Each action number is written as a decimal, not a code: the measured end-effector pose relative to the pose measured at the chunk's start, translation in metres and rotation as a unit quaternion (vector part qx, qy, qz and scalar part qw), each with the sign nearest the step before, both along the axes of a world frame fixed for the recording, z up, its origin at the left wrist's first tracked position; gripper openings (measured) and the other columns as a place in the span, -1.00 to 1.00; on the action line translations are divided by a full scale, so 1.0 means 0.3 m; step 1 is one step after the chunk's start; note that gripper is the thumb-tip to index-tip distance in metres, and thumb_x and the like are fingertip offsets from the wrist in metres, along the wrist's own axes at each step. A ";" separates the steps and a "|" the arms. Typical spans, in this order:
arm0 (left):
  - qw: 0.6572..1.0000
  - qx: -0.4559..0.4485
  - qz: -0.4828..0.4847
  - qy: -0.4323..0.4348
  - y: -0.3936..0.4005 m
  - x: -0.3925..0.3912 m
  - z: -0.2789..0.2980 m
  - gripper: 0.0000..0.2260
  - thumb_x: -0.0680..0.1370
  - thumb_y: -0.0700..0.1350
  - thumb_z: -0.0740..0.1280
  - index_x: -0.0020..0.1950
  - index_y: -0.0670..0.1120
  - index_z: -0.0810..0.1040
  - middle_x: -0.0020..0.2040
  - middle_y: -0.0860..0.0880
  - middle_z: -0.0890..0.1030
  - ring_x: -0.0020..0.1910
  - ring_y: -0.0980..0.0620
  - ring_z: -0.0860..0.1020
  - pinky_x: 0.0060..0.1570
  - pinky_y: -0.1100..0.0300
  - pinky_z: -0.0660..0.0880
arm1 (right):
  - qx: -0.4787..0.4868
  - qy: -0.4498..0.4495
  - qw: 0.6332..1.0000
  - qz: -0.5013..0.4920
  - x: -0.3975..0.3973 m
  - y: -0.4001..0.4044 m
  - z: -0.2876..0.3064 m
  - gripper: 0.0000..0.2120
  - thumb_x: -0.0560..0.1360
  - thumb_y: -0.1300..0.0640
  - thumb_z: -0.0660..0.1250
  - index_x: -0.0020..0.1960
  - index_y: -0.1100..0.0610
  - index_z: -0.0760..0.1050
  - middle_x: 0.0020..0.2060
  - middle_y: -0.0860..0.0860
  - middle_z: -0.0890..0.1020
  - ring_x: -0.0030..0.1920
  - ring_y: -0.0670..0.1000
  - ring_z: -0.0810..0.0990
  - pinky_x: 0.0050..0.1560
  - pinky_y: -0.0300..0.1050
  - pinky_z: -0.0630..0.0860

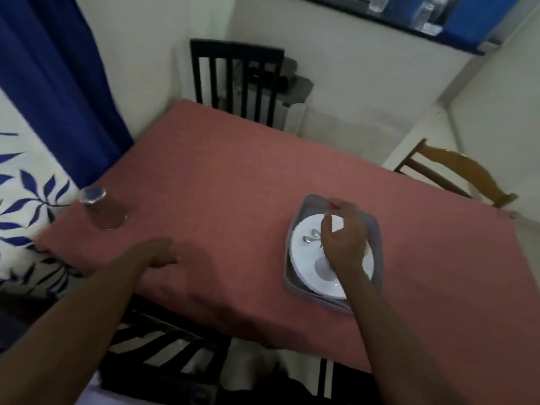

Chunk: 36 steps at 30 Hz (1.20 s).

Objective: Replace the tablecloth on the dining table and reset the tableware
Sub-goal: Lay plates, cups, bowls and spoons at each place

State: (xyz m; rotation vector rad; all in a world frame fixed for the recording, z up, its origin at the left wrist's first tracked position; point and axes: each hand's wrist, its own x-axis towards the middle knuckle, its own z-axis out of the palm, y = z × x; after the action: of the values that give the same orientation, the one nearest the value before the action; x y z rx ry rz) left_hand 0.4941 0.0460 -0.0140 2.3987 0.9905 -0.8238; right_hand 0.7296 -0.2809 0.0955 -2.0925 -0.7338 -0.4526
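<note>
A pink tablecloth (233, 176) covers the dining table. A clear glass (102, 209) stands upside down near the table's left corner. A grey tray (377, 229) at the right holds a stack of white plates (304, 258) with spoons (311, 236) on top. My right hand (343, 241) is over the plates, its fingers curled round what looks like a second clear glass (323, 266), whose round end shows below the palm. My left hand (159, 254) rests on the cloth near the front edge, fingers relaxed and holding nothing.
A black chair (236, 80) stands at the far side and a wooden chair (455, 173) at the right. Another black chair (163, 355) is tucked in at the front. A blue curtain (55, 83) and leaf-patterned fabric (26, 194) hang at the left.
</note>
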 end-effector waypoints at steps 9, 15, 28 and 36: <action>0.936 -0.169 -0.019 -0.310 -0.670 0.541 0.172 -0.34 0.44 -0.21 0.52 0.48 -0.08 0.34 0.26 -0.03 0.48 0.06 -0.03 0.53 0.04 0.21 0.47 | -0.272 0.196 0.942 -0.011 0.177 -0.257 -0.018 -0.30 0.39 -0.32 0.44 0.37 0.08 0.45 0.25 0.17 0.50 0.30 0.18 0.48 0.28 0.11 0.46; 0.923 -0.182 -0.081 -0.328 -0.935 0.692 0.147 -0.24 0.43 -0.24 0.53 0.54 -0.13 0.24 0.35 0.14 0.29 0.32 0.19 0.29 0.28 0.42 0.18 | -0.271 0.243 0.931 0.032 0.152 -0.299 -0.068 -0.48 0.44 -0.15 0.48 0.30 0.06 0.46 0.13 0.09 0.51 0.11 0.14 0.58 0.07 0.01 0.49; 0.943 -0.099 -0.031 -0.317 -0.975 0.761 -0.202 -0.24 0.24 0.32 0.48 0.40 0.32 0.30 0.32 0.38 0.45 0.29 0.25 0.48 0.22 0.06 0.50 | -0.177 0.260 0.947 0.059 0.160 -0.342 -0.069 -0.53 0.39 -0.03 0.52 0.24 0.01 0.48 0.06 -0.03 0.66 0.09 0.03 0.62 0.07 -0.08 0.52; 0.938 -0.078 0.001 -0.337 -1.022 0.726 -0.020 -0.40 0.28 0.21 0.54 0.26 0.21 0.42 0.02 0.27 0.62 0.03 0.20 0.57 -0.06 0.21 0.41 | -0.102 0.253 0.961 0.043 0.164 -0.371 0.091 -0.57 0.46 -0.02 0.47 0.29 0.02 0.51 0.05 -0.07 0.64 0.10 -0.01 0.60 0.06 -0.14 0.47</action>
State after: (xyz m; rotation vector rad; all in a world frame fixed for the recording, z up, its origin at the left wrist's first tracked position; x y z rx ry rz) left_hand 0.7118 -0.2605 -0.0199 2.2756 0.6157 -0.0373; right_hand 0.7787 -0.3922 0.1228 -2.2228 -0.5769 0.2169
